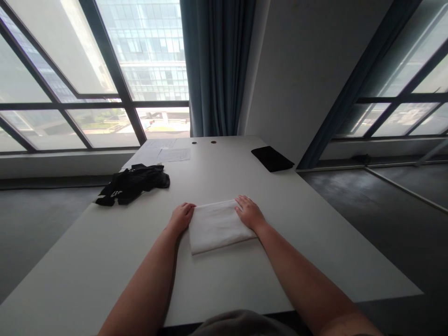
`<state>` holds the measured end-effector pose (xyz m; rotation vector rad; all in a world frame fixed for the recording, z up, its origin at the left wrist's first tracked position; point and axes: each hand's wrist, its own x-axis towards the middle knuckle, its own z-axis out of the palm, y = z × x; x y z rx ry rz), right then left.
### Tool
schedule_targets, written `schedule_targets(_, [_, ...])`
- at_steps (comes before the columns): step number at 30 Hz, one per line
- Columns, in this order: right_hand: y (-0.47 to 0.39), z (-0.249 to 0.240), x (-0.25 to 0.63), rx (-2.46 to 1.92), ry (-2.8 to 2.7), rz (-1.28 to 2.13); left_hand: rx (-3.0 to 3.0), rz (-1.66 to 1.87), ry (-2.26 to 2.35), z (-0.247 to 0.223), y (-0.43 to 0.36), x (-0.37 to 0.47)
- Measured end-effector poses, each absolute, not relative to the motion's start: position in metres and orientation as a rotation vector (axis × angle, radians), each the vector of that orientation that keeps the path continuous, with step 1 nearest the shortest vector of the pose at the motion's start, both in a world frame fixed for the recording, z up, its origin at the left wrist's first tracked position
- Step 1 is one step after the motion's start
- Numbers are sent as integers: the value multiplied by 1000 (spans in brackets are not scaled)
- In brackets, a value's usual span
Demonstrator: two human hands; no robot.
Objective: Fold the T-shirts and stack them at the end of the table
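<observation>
A white cloth (219, 227), folded into a flat rectangle, lies on the white table (217, 284) in front of me. My left hand (182, 217) is at its far left corner, fingers closed together on the cloth's edge. My right hand (249, 212) rests on the far right corner, its fingers slightly apart and lying flat on the fabric. The cloth's right edge is partly hidden under my right hand and wrist.
A crumpled black garment (135, 183) lies at the table's left edge. Paper sheets (174, 154) are behind it. A folded black cloth (272, 158) sits at the far right edge. Two small round holes are near the table's far end.
</observation>
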<state>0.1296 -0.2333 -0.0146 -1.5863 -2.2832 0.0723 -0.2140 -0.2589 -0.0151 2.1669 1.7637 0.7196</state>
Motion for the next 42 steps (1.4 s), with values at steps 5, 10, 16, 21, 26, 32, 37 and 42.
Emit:
schedule_targets(5, [-236, -17, 128, -1587, -2294, 41, 2135, 710, 1841, -15, -260, -208])
schedule_targets(10, [-236, -18, 129, -1575, -2308, 25, 2094, 676, 1893, -13, -261, -204])
schedule_targets(16, [-236, -17, 130, -1570, -2304, 49, 2117, 691, 1789, -7, -262, -208])
schedule_targets(21, [-238, -16, 130, -1578, -2303, 100, 2122, 705, 1786, -8, -262, -210])
schedule_targets(26, [-237, -16, 130, -1583, -2303, 106, 2133, 671, 1813, -8, -262, -208])
schedule_targets(32, [-237, -17, 130, -1579, -2308, 85, 2133, 678, 1814, -8, -262, -208])
schedule_targets(37, [-237, -18, 130, -1566, -2296, 75, 2131, 689, 1806, -7, -263, -207])
schedule_targets(42, [-232, -17, 139, -1544, -2256, 108, 2014, 638, 2062, -1, -268, -207])
